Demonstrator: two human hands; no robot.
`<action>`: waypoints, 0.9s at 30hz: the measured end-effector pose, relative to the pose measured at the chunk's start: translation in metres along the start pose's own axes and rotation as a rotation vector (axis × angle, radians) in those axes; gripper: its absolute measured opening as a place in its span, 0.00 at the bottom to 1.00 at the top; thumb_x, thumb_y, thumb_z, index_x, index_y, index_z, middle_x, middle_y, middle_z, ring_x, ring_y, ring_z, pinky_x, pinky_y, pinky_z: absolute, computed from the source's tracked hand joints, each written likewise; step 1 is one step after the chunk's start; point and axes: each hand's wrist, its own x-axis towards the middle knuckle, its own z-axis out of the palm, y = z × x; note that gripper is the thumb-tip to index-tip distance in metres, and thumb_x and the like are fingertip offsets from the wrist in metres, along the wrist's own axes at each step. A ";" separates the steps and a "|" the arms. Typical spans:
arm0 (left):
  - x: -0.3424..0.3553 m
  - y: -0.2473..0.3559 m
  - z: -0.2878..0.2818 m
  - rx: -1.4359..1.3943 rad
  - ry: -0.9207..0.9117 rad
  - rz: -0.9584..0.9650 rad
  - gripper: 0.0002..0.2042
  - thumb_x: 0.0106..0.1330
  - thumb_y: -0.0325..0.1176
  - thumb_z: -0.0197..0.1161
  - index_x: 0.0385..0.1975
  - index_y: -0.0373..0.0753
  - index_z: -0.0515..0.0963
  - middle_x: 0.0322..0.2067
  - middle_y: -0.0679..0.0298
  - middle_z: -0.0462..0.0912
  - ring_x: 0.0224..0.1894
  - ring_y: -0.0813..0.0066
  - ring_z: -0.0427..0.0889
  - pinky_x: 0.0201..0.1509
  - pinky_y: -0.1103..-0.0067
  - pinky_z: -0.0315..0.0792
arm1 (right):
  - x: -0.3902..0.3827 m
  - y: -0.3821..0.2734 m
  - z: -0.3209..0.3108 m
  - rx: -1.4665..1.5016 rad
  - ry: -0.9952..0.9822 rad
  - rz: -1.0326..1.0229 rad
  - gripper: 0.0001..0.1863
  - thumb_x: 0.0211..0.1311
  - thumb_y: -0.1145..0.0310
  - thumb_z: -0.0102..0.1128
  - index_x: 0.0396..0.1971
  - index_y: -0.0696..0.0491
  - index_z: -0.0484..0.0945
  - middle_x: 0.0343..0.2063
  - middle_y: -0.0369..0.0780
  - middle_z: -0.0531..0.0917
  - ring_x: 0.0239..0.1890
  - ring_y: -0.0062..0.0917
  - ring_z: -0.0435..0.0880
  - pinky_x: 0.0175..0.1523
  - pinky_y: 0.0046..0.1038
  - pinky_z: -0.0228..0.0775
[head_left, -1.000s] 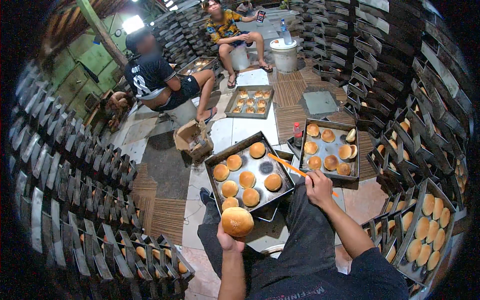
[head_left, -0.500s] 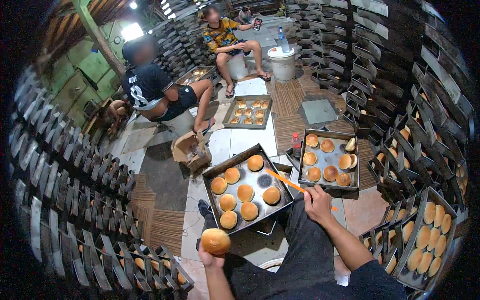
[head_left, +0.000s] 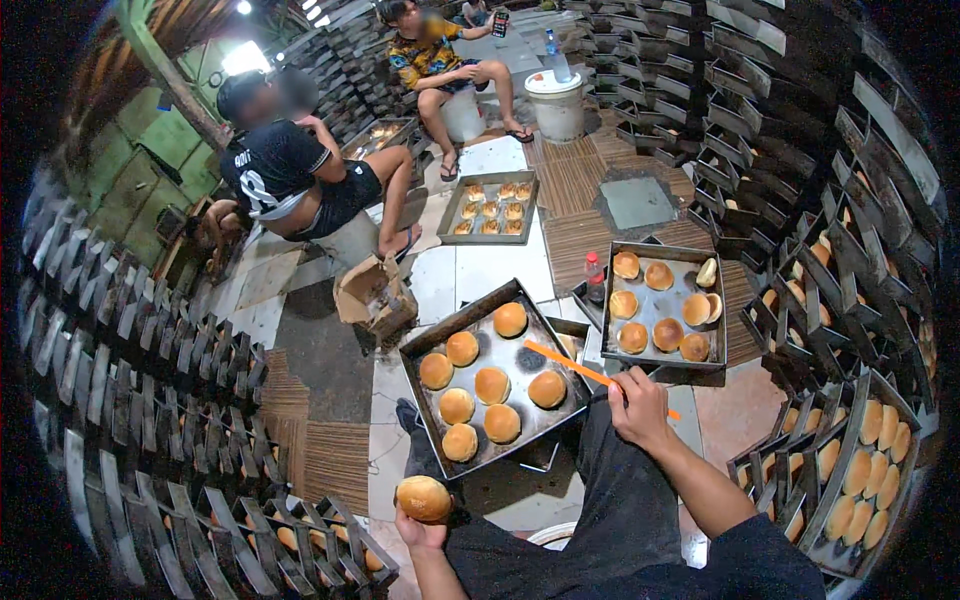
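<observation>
My left hand [head_left: 421,532], low in the view, is closed round a golden-brown bun [head_left: 424,499] and holds it up in front of the near tray corner. My right hand [head_left: 640,408] grips a long, thin orange stick-like tool [head_left: 570,362]. The tool's far end hangs over a metal baking tray [head_left: 489,470], above a dark bare patch. Several round buns lie spread in this tray, among them a bun [head_left: 547,389] nearest the tool. The tray rests at a slant before my knees; what carries it is mostly hidden.
A second tray [head_left: 664,362] of buns, some split, stands to the right beside a red-capped bottle [head_left: 595,278]. A cardboard box [head_left: 375,297] sits left of the near tray. Stacked trays [head_left: 160,400] wall both sides. Two people sit farther off, near a smaller tray [head_left: 487,238] of pastries.
The bun in my left hand has turned and lies more level. My right hand and the orange tool have barely moved. The person in black has raised a hand toward the head.
</observation>
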 end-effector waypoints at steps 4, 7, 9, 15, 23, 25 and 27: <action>0.000 0.001 -0.003 -0.066 -0.019 -0.011 0.23 0.67 0.52 0.42 0.50 0.43 0.72 0.46 0.60 0.79 0.45 0.56 0.78 0.46 0.49 0.71 | -0.002 0.001 0.002 0.000 -0.002 0.001 0.10 0.58 0.64 0.52 0.28 0.54 0.78 0.25 0.42 0.75 0.23 0.40 0.78 0.28 0.39 0.69; -0.003 0.003 0.005 -0.125 -0.047 -0.020 0.23 0.67 0.52 0.41 0.52 0.44 0.70 0.47 0.61 0.78 0.45 0.56 0.79 0.45 0.50 0.72 | 0.001 -0.002 0.001 0.010 -0.002 -0.003 0.10 0.58 0.64 0.52 0.28 0.54 0.78 0.25 0.42 0.75 0.23 0.40 0.78 0.28 0.39 0.69; -0.001 0.004 0.001 -0.111 -0.087 -0.018 0.23 0.67 0.52 0.41 0.53 0.44 0.70 0.47 0.61 0.77 0.45 0.56 0.79 0.45 0.51 0.73 | 0.003 -0.002 0.001 0.010 0.001 -0.007 0.10 0.58 0.64 0.52 0.28 0.54 0.78 0.25 0.42 0.75 0.23 0.41 0.78 0.28 0.40 0.69; -0.005 0.001 0.004 -0.094 0.016 0.035 0.23 0.66 0.51 0.40 0.52 0.44 0.70 0.47 0.60 0.77 0.45 0.57 0.79 0.44 0.53 0.74 | 0.000 -0.002 0.002 -0.002 0.001 -0.016 0.09 0.58 0.64 0.53 0.28 0.54 0.77 0.25 0.43 0.74 0.23 0.42 0.77 0.28 0.41 0.68; -0.013 -0.015 0.026 0.082 -0.110 -0.008 0.21 0.69 0.48 0.40 0.51 0.39 0.70 0.46 0.57 0.78 0.47 0.58 0.78 0.49 0.57 0.74 | -0.004 0.002 0.001 -0.007 -0.002 -0.019 0.10 0.59 0.63 0.52 0.29 0.54 0.78 0.25 0.43 0.75 0.24 0.42 0.78 0.28 0.41 0.68; -0.016 -0.020 0.032 0.125 -0.153 0.017 0.21 0.69 0.47 0.40 0.52 0.39 0.70 0.47 0.57 0.77 0.47 0.58 0.78 0.51 0.60 0.73 | -0.005 0.004 0.002 -0.019 0.025 -0.038 0.11 0.59 0.63 0.52 0.29 0.54 0.78 0.26 0.43 0.75 0.24 0.41 0.78 0.28 0.41 0.68; -0.021 -0.024 0.041 0.139 -0.114 -0.013 0.21 0.69 0.46 0.39 0.52 0.38 0.70 0.47 0.57 0.77 0.48 0.58 0.78 0.52 0.62 0.73 | -0.006 0.005 0.001 -0.019 0.020 -0.035 0.11 0.59 0.63 0.52 0.29 0.54 0.78 0.26 0.43 0.75 0.25 0.41 0.78 0.29 0.41 0.68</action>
